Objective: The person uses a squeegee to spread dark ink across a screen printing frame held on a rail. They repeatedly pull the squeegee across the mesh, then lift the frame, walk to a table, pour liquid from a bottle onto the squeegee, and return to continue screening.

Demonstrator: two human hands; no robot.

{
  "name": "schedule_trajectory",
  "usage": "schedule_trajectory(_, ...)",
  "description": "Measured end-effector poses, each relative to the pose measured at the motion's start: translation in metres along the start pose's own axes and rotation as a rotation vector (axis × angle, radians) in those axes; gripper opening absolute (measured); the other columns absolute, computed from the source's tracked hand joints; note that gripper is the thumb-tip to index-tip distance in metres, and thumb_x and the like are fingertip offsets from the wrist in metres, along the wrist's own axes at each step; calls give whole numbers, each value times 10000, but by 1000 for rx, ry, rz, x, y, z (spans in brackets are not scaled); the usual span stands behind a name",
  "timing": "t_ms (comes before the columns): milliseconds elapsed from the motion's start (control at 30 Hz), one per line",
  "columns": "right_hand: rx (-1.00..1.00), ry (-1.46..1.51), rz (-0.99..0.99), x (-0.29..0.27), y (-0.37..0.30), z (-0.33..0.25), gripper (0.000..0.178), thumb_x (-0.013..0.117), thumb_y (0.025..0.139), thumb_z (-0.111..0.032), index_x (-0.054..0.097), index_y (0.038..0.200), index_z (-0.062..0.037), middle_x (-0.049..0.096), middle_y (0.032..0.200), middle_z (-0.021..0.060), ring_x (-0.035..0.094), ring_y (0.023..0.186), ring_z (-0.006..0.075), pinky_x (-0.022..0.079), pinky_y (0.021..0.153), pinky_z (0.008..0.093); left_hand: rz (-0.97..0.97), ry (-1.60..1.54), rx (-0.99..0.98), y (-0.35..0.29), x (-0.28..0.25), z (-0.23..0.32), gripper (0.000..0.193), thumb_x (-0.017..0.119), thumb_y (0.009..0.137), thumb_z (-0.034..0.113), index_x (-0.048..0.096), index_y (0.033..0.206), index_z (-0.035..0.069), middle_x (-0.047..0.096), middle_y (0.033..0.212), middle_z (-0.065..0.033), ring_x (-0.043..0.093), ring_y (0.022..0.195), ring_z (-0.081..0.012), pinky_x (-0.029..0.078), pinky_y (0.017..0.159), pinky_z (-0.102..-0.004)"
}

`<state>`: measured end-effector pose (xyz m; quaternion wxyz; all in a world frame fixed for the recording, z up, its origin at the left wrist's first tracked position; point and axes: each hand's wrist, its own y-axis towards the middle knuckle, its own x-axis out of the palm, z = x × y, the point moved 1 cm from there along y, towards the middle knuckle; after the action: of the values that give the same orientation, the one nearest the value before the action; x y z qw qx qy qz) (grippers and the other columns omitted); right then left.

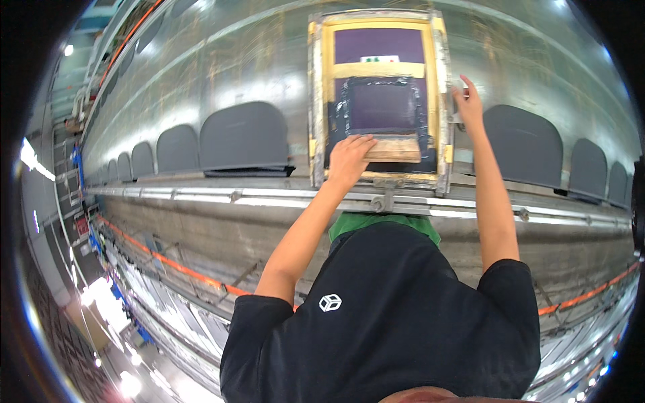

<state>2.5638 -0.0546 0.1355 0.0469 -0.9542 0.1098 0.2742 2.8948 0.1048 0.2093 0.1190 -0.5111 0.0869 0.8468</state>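
A screen-printing frame (437, 87) with yellow-taped inner borders lies flat on the long table, just ahead of my body. Its dark purple mesh (383, 107) shows a rectangle edged with shiny tape. Across the near part of the mesh rests a squeegee (396, 150) with a wooden handle. My left hand (348, 161) grips the handle's left end, fingers over its top. Just beyond the frame's right edge, my right hand (468, 102) is raised with its fingers apart, one stretched out and others bent. I see nothing in it.
Dark grey fabric pieces with rounded tops lie in a row, one left of the frame (245, 138) and another right of it (524, 144). A metal rail (269, 200) with clamps runs along the table's near edge. Orange-edged tables stand behind me.
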Motion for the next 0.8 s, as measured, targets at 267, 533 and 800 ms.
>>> schedule_trajectory(267,-132,-18,145,10,5,-76,265,643,969,-268,722,1158,-100,599,777,35,501,698,127,407,648,308,148,-108,-37,-41,-25,-5,538,691,705,22,680,1232,129,669,1298,-45,590,1235,-299,469,1032,-426)
schedule_trajectory(533,-220,49,69,182,-58,-187,244,605,978,-247,703,1138,-91,682,893,142,615,801,243,479,796,362,229,-29,-118,-114,-115,-159,525,705,690,2,714,1198,132,696,1261,-47,625,1200,-296,501,1002,-414)
schedule_trajectory(800,-30,77,37,334,-122,-246,237,598,984,-271,694,1137,-117,668,776,126,622,710,239,491,729,381,151,63,-139,-161,-181,-306,441,669,732,5,736,1147,136,712,1231,-19,652,1148,-261,516,928,-404)
